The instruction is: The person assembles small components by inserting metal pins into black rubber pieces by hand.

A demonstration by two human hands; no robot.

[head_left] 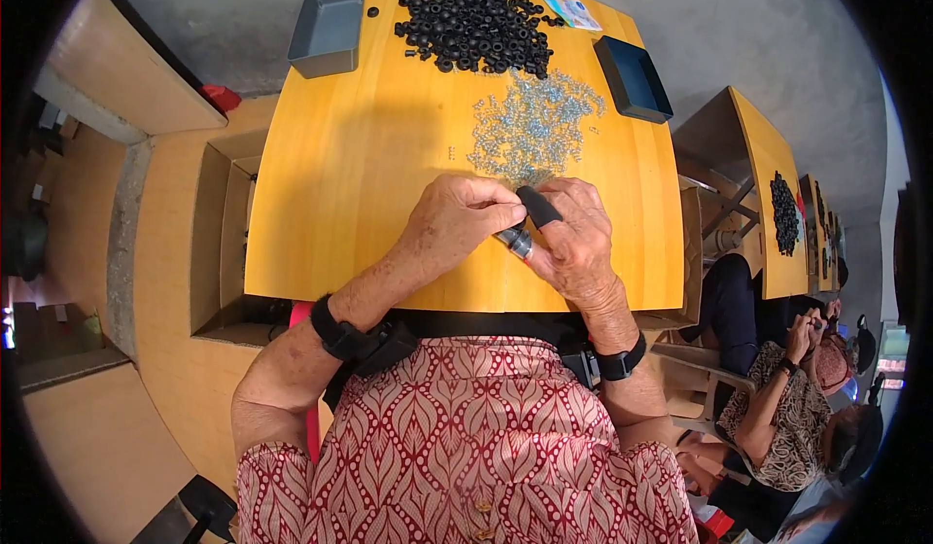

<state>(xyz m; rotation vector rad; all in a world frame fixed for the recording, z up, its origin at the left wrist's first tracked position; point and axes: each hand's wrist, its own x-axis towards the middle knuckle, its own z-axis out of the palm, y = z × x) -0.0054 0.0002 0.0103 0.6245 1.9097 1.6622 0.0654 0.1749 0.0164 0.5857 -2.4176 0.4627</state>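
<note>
At the near part of the yellow table (369, 175), my two hands meet in front of my body. My left hand (452, 215) is closed, thumb and index finger pinched at the fingertips of the other hand. My right hand (578, 233) is also closed in a pinch; a black cover (538, 206) wraps its index finger and dark tape (515, 242) its thumb. Whatever lies between the fingertips is hidden or too small to name. Just beyond the hands spreads a pile of small shiny silvery pieces (535, 121). Farther back lies a heap of black ring-shaped parts (476, 29).
A grey tray (326, 53) stands at the far left corner, a dark tray (632, 77) at the right edge. Clear plastic tubs and a small printed packet (571, 13) are at the back. Cardboard boxes (219, 243) flank the table. Another person (777, 398) sits at right.
</note>
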